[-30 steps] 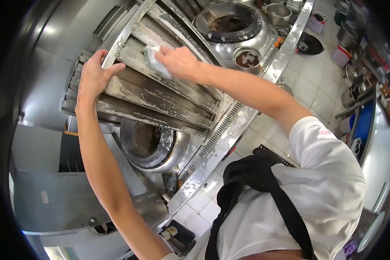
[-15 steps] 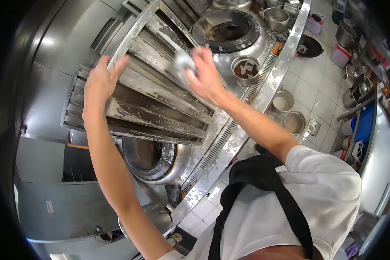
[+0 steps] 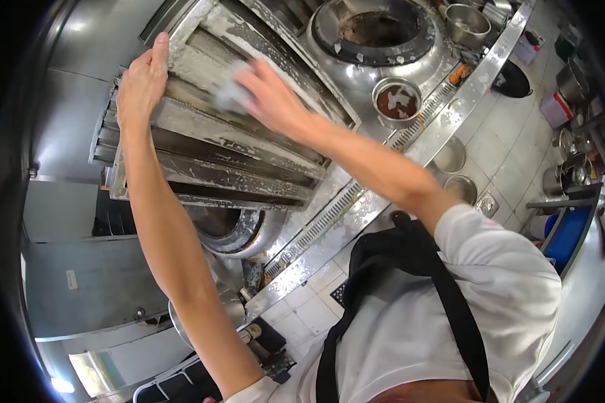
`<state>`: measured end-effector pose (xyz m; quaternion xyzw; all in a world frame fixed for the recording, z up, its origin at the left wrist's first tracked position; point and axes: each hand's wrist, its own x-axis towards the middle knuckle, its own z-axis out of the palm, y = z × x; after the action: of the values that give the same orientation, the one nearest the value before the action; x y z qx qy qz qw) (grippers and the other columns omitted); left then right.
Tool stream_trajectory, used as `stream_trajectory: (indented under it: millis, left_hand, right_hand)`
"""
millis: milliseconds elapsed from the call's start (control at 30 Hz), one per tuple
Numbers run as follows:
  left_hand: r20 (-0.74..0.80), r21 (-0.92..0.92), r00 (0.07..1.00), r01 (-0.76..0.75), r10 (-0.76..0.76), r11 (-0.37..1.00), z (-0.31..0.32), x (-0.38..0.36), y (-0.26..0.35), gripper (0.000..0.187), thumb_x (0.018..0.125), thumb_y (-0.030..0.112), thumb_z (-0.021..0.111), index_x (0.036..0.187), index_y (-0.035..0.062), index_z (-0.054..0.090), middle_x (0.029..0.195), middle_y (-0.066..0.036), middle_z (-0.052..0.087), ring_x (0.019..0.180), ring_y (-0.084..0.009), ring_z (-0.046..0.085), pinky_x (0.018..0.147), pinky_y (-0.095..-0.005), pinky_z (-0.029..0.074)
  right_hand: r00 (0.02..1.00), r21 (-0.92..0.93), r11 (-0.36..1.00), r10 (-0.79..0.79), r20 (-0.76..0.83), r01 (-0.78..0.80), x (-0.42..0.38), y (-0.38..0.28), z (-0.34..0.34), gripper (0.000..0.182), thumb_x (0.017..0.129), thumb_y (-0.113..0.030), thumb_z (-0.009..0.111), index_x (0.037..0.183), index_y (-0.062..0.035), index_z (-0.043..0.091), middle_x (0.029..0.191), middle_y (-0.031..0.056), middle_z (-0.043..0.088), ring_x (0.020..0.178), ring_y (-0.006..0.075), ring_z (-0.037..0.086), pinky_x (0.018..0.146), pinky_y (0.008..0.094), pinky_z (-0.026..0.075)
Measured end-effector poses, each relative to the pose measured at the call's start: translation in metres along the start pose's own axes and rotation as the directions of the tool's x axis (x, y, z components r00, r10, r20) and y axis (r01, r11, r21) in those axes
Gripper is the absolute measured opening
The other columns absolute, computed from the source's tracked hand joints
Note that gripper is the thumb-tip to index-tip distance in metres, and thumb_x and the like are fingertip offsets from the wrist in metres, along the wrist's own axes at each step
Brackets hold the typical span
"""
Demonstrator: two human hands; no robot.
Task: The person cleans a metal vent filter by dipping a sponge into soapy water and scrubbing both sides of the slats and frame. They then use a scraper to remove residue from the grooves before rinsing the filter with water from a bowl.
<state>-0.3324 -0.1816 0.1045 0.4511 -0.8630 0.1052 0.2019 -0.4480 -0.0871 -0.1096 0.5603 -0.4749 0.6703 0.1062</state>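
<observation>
Gripping hand: the left hand (image 3: 141, 84) clasps the upper left edge of the filter (image 3: 235, 144), fingers curled over its rim, thumb on the near face.
Filter: a slatted metal grille, tilted, propped over the stove; its slats run left to right and are streaked with white suds. It covers most of the near burner.
Wall: steel panels (image 3: 67, 114) rise behind and left of the filter.
Near burner: a round steel ring (image 3: 238, 228) shows under the filter's lower edge, partly hidden by it.
Pad: a pale scouring pad (image 3: 232, 94) lies flat on the upper slats, blurred.
Rubbing hand: the right hand (image 3: 272, 101) presses on the pad, fingers spread flat over it rather than clenched; blur hides how firmly they grasp it. The forearm crosses the filter's right end and blocks part of it.
Far burner: a second ring (image 3: 376, 33) sits beyond the filter, uncovered, dark inside.
Bowl: a small steel bowl (image 3: 396, 101) with brown residue stands just right of the far burner, near the forearm.
Ledge: a wet steel rail (image 3: 356, 215) with a slotted drain runs diagonally along the stove front.
Pots: two steel pots (image 3: 457, 171) stand on the tiled floor (image 3: 511, 121) beside the ledge.
Wok: a black wok (image 3: 514, 77) lies on the floor farther right.
Apron: a black strap (image 3: 410, 269) crosses the white shirt at lower right.
</observation>
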Motion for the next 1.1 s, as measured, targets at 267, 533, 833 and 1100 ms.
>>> stream_trajectory:
  millis: [267, 533, 833, 1100]
  left_hand:
    - [-0.027, -0.078, 0.998, -0.060, 0.058, 0.995, 0.011, 0.001, -0.016, 0.078, 0.094, 0.073, 0.034, 0.127, 0.0100, 0.067, 0.124, -0.024, 0.066, 0.122, -0.0436, 0.057, 0.105, -0.0466, 0.042]
    - [-0.020, -0.344, 0.971, -0.231, 0.239, 0.910, 0.030, 0.038, -0.051, 0.075, 0.096, 0.067, 0.046, 0.128, 0.0015, 0.065, 0.121, -0.024, 0.068, 0.116, -0.0321, 0.062, 0.102, -0.0389, 0.043]
    - [0.039, -0.357, 0.991, -0.106, 0.128, 0.928, 0.051, 0.048, -0.072, 0.070, 0.100, 0.058, 0.049, 0.142, 0.0020, 0.055, 0.146, -0.017, 0.054, 0.134, -0.0262, 0.051, 0.112, -0.0327, 0.034]
    - [0.123, -0.315, 0.987, -0.063, 0.107, 0.947, 0.052, 0.068, -0.095, 0.072, 0.099, 0.060, 0.052, 0.137, -0.0006, 0.060, 0.132, -0.012, 0.065, 0.123, -0.0213, 0.058, 0.107, -0.0310, 0.040]
  right_hand:
    - [0.729, 0.827, 0.078, 0.525, 0.440, -0.556, -0.078, 0.063, 0.021, 0.034, 0.089, -0.013, 0.068, 0.122, -0.0100, 0.058, 0.125, 0.0184, 0.053, 0.115, 0.0365, 0.058, 0.103, 0.0428, 0.049]
    - [0.921, 0.415, 0.843, 0.212, 0.328, -0.342, 0.054, 0.017, 0.022, 0.045, 0.086, -0.014, 0.066, 0.128, -0.0018, 0.052, 0.115, 0.0192, 0.058, 0.108, 0.0372, 0.057, 0.092, 0.0468, 0.050]
    - [0.847, -0.172, 0.910, 0.413, 0.335, -0.376, -0.205, 0.128, 0.007, 0.052, 0.078, 0.002, 0.069, 0.125, -0.0183, 0.057, 0.122, 0.0144, 0.055, 0.106, 0.0342, 0.062, 0.089, 0.0412, 0.052]
    - [0.548, -0.319, 0.640, 0.766, 0.338, -0.699, -0.308, 0.189, 0.010, 0.030, 0.084, 0.000, 0.060, 0.111, -0.0122, 0.061, 0.117, 0.0193, 0.056, 0.108, 0.0432, 0.058, 0.089, 0.0449, 0.051]
